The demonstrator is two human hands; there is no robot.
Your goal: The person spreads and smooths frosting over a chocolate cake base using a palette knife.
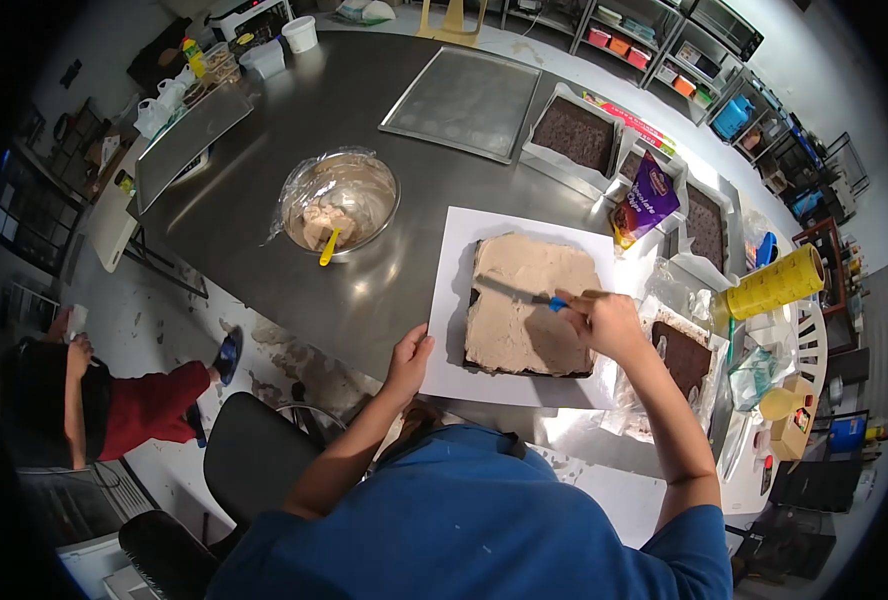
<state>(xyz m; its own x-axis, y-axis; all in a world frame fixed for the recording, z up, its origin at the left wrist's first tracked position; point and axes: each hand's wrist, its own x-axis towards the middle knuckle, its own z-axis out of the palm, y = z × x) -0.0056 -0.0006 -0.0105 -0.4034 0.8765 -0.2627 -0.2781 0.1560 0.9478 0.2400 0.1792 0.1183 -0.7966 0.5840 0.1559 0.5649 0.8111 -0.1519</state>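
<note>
A square cake (529,335) topped with light brown frosting lies on a white board (446,300) on the metal table. My right hand (604,322) grips the blue handle of a spatula (514,291), whose blade rests over the frosting. At the board's left edge is my left hand (409,360), its fingers against the edge and the thumb raised. A metal bowl (389,215) partly covered in plastic wrap holds some frosting and a yellow-handled utensil (330,246), beyond the board to the left.
An empty tray (464,100) lies at the back. Dark cakes in lined pans (576,135), a purple packet (648,200) and a yellow wrap roll (776,282) are at the right. Another person (154,405) stands at the left near a black chair (264,450).
</note>
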